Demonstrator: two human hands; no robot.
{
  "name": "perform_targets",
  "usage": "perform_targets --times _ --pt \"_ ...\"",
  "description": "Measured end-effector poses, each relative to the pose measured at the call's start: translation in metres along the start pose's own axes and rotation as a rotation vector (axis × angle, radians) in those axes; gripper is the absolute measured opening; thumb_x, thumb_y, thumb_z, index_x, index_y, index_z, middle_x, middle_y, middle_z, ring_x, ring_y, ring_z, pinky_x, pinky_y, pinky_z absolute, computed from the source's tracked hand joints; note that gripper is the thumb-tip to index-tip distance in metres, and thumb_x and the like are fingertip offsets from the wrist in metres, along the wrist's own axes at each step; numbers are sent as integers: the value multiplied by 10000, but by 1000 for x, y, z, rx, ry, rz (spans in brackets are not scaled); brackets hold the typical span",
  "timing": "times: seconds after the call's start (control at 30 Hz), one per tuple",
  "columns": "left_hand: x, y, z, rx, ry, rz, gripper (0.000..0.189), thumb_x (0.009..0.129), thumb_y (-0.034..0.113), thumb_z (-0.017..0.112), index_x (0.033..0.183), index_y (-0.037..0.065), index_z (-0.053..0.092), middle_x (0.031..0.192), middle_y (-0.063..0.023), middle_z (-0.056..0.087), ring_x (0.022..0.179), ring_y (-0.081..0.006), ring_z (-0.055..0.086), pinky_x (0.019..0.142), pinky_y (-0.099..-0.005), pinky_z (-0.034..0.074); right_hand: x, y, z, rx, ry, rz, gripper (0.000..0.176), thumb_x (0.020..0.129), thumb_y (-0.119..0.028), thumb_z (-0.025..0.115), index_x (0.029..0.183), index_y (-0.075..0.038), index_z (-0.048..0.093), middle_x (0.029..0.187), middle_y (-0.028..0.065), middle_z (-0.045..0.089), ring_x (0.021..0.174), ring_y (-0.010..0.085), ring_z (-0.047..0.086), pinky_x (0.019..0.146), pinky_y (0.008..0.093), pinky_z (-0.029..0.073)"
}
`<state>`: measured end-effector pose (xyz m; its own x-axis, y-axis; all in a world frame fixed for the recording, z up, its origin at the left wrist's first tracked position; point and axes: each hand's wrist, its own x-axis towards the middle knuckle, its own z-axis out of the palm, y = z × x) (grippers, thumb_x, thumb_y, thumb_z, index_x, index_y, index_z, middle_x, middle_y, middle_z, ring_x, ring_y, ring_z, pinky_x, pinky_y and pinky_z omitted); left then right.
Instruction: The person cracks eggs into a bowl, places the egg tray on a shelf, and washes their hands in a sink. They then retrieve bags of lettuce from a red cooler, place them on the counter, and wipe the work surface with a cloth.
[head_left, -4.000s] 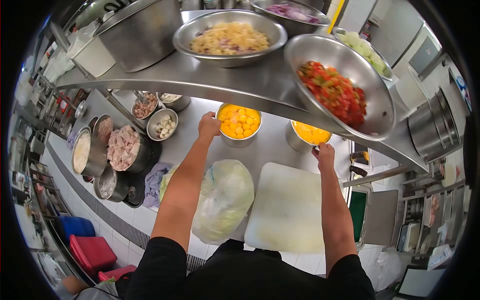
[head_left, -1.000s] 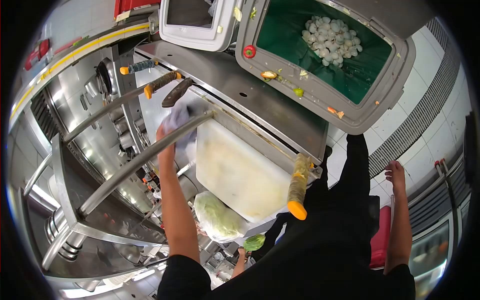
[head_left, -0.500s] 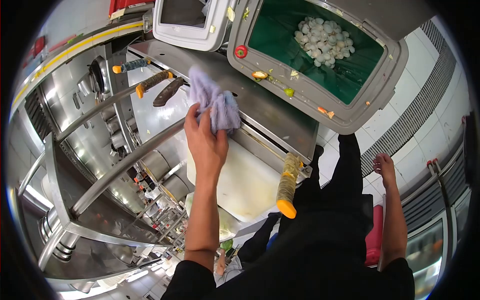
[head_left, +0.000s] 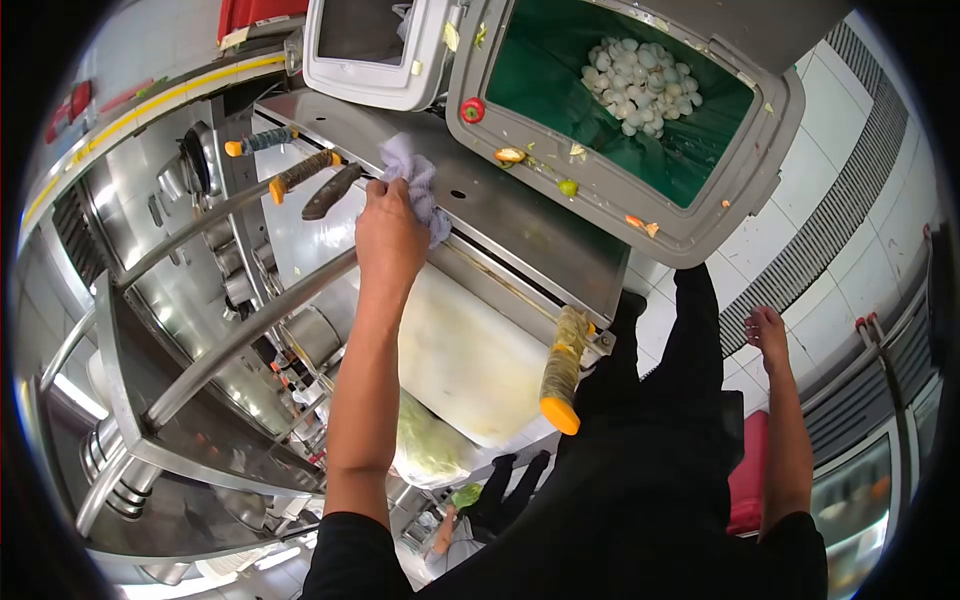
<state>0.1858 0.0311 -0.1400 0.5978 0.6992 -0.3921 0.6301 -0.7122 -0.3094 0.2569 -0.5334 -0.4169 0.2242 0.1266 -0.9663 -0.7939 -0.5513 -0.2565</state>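
Observation:
My left hand (head_left: 392,240) is closed on a lavender cloth (head_left: 408,155), pressing it at the slot along a steel ledge (head_left: 500,215). Handles stick out of that slot: a brown knife handle (head_left: 331,193) close to my fingers, and a tape-wrapped handle with an orange end (head_left: 303,174) beyond it. A similar wrapped handle (head_left: 564,365) juts out at the near end. Below the ledge lies a white cutting board (head_left: 470,345). Off to the right, my right hand (head_left: 766,335) hangs over the floor, loosely curled with nothing visible in it.
A grey bin (head_left: 690,240) with a green liner holds many pale round pieces; vegetable scraps lie on its rim. A white-rimmed bin (head_left: 375,95) stands beside it. Steel rails (head_left: 250,320) run left. Pale green leafy produce (head_left: 430,445) sits by the board. Another person (head_left: 455,540) is below.
My left hand has moved slightly left and up, its fingers closing more tightly around the cloth. The cloth is more bunched. My right hand has hardly moved.

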Motion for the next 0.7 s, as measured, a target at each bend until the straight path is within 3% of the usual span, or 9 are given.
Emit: perform_targets --times 0.03,0.1,0.13,0.2,0.23,0.3,0.37,0.47,0.7 --pt "-6 -1 3 -6 -5 -6 294 754 53 602 1047 45 585 1104 -196 571 947 -409 587 801 -449 494 3 3 2 -2 -18 -4 196 894 -308 559 977 -131 573 778 -7 593 636 74 552 550 220 427" --pt "-21 3 17 -186 251 58 383 709 -20 580 1084 23 515 1091 -219 541 981 -430 556 800 -484 484 2 13 3 -55 -43 -16 291 903 -393 533 1014 -129 584 804 -8 606 675 88 566 604 252 450" --pt "-26 -3 29 -293 309 68 448 704 -30 572 1139 20 481 1078 -219 535 1056 -433 508 878 -481 445 2 36 -6 -88 -98 -57 374 900 -476 513 1040 -137 585 843 -12 616 732 106 579 641 286 458" --pt "-31 -29 70 -153 525 265 511 712 -41 550 1213 18 468 1160 -215 530 1091 -431 496 953 -481 398 -19 69 -24 -111 -218 67 438 906 -529 479 1110 -155 577 957 -2 601 807 117 554 662 288 442" --pt "-35 -29 81 -97 677 322 527 702 -55 526 1221 16 464 1162 -211 539 1087 -431 497 955 -483 388 -43 74 -28 -79 -230 153 526 879 -580 484 1189 -160 551 1081 22 570 923 155 550 754 348 461" --pt "-37 -11 63 -347 534 199 446 731 -53 516 1174 0 511 1136 -213 549 1098 -410 506 973 -432 389 -78 89 -40 -42 -328 320 607 881 -590 485 1279 -132 506 1301 61 488 1075 242 522 908 427 441" --pt "-37 -7 67 -333 639 213 410 741 -52 490 1147 -6 527 1144 -199 558 1108 -395 513 981 -406 386 -86 124 -34 137 -253 620 621 907 -595 458 1267 -92 519 1301 94 521 1095 265 540 946 442 432" --pt "-34 -9 68 -348 622 196 432 722 -63 459 1144 1 529 1150 -193 557 1117 -386 513 989 -408 384 -130 109 -15 655 -338 650 567 948 -541 427 1206 -60 581 1117 118 651 1022 234 624 931 391 488" --pt "-35 -6 68 -339 611 148 454 699 -72 434 1135 8 531 1156 -170 563 1121 -376 514 990 -409 385 -149 114 1 821 -281 598 472 970 -458 447 1148 -56 618 1041 98 681 905 196 666 838 355 543"
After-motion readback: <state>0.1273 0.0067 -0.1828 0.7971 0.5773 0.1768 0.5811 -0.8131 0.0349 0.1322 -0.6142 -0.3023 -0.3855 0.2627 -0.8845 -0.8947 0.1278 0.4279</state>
